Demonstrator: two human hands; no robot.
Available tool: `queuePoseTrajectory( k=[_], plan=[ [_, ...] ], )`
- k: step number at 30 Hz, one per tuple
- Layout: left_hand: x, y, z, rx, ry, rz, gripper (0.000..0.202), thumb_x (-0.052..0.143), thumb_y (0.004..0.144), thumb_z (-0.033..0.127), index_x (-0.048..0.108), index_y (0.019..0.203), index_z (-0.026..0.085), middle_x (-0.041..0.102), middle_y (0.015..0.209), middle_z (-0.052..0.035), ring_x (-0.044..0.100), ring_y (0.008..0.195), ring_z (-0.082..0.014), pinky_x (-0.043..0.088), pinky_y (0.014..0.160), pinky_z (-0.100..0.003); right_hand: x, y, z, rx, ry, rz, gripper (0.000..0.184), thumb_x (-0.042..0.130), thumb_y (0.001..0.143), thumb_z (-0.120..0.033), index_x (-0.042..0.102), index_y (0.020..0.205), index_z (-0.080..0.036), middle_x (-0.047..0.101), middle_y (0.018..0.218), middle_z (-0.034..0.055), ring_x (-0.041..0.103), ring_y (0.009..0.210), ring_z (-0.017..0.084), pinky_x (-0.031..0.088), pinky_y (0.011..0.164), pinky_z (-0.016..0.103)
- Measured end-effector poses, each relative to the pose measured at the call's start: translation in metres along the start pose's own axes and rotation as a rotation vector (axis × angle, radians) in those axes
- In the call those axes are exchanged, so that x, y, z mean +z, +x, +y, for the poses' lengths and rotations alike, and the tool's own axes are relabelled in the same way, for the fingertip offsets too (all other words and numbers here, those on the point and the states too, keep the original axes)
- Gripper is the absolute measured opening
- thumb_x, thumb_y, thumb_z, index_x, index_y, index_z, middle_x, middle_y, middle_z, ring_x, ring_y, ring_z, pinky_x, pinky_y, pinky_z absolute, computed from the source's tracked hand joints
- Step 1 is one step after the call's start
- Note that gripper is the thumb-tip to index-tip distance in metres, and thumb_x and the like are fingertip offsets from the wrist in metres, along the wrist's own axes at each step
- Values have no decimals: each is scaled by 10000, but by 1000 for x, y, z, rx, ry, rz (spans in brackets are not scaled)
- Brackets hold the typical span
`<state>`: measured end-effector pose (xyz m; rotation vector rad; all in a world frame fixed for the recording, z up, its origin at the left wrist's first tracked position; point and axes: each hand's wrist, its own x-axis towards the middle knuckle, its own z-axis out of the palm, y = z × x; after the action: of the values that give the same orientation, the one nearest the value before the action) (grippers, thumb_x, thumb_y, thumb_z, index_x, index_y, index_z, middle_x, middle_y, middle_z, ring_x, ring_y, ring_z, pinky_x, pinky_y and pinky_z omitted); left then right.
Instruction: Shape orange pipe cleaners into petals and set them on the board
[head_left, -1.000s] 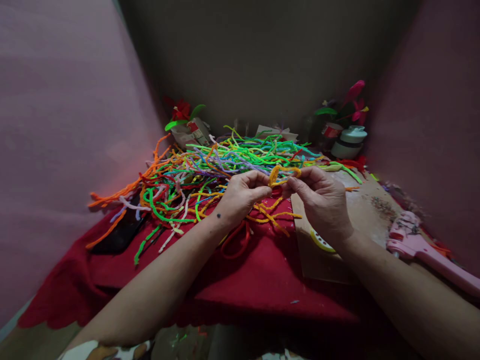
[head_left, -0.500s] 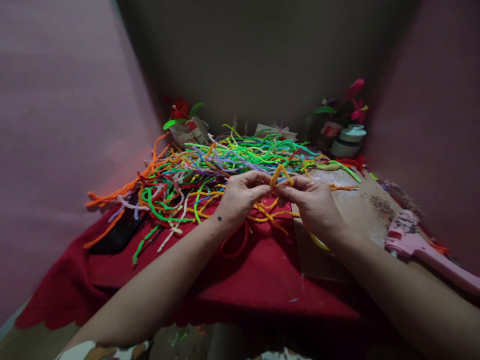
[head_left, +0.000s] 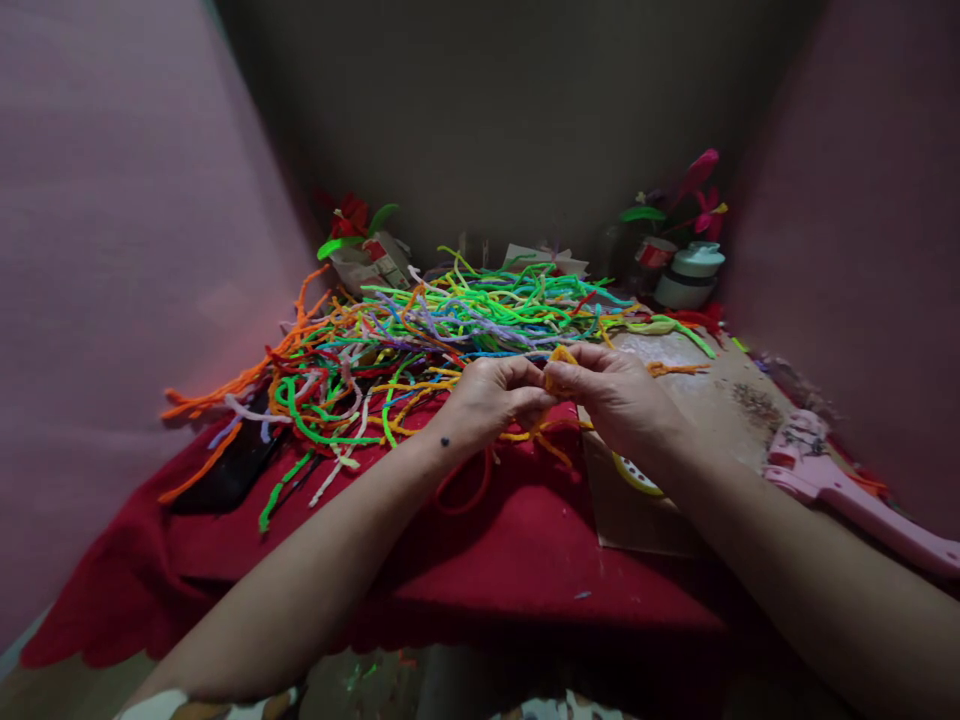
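My left hand [head_left: 491,395] and my right hand [head_left: 611,392] meet above a red cloth [head_left: 487,540], and both pinch one orange-yellow pipe cleaner [head_left: 558,360]. It is bunched small between the fingertips, with only its top showing. Behind the hands spreads a big tangled heap of coloured pipe cleaners [head_left: 420,330]: green, orange, purple, blue, white. A few loose orange ones [head_left: 544,440] lie on the cloth right under my hands.
A cardboard sheet [head_left: 697,420] lies under my right forearm. A pink glue gun [head_left: 832,480] rests at the right. A white jar [head_left: 690,275] and pipe-cleaner flowers [head_left: 694,195] stand at the back right, a red flower [head_left: 352,215] at the back left. A dark phone [head_left: 232,470] lies at the left.
The loop of orange-yellow pipe cleaner that stood open between my hands has been pressed down into a small bunch. My hands have drawn closer together.
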<state>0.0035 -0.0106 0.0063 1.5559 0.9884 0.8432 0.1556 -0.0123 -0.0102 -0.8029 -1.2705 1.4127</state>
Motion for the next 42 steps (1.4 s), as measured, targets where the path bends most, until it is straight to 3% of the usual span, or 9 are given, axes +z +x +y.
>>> queuePoseTrajectory(
  k=[6,13,19,22,25,27,32,38,42],
  plan=[
    [-15,4,2,-31,39,-108,77,598,690,191,605,686,115,587,584,15,558,516,-81,466,538,-207,-1,1,5,69,161,31,175,707,661,-275,583,626,-157,560,596,-31,523,553,88,434,586,234],
    [-13,5,2,-52,214,5,71,551,714,142,594,661,122,600,570,-5,540,452,-78,445,458,-185,2,-1,3,124,255,-49,156,684,683,-259,568,644,-162,565,598,-28,522,533,88,440,566,239],
    [-23,5,3,-83,294,-92,89,605,691,212,624,654,134,552,481,14,525,423,-98,434,438,-197,0,2,4,126,206,-26,191,710,654,-280,560,643,-163,545,591,-38,514,513,86,434,520,234],
    [-30,4,5,68,467,-82,133,610,699,252,687,700,144,585,528,3,513,481,-89,403,470,-181,-2,3,6,113,148,52,208,733,628,-266,563,594,-151,529,557,-43,485,483,66,402,485,205],
    [-27,0,10,245,556,56,166,620,706,284,712,786,171,648,709,-19,556,657,-115,423,588,-196,-1,1,6,95,126,90,215,741,619,-266,568,567,-149,546,540,-36,492,475,69,400,479,206],
    [-20,-3,13,227,477,92,176,633,694,287,693,807,165,634,722,-16,552,653,-113,421,581,-201,1,0,5,103,146,99,195,743,617,-268,589,591,-152,568,546,-31,510,478,78,413,485,216],
    [-3,-4,7,29,122,24,104,616,695,224,568,706,132,541,540,36,478,449,-64,362,433,-177,2,-1,7,103,218,40,145,746,610,-241,662,683,-148,632,640,-1,580,563,112,474,595,269],
    [-5,-2,5,33,70,73,86,616,682,175,544,671,128,516,492,42,454,406,-49,349,403,-164,2,1,7,142,255,36,151,763,552,-191,668,660,-146,650,672,7,603,609,124,486,655,286],
    [-10,-4,11,15,-24,94,144,637,686,223,574,792,148,560,560,30,485,406,-64,327,364,-166,3,0,7,112,148,66,168,770,545,-225,656,642,-150,639,625,1,588,565,129,482,635,306]
  ],
)
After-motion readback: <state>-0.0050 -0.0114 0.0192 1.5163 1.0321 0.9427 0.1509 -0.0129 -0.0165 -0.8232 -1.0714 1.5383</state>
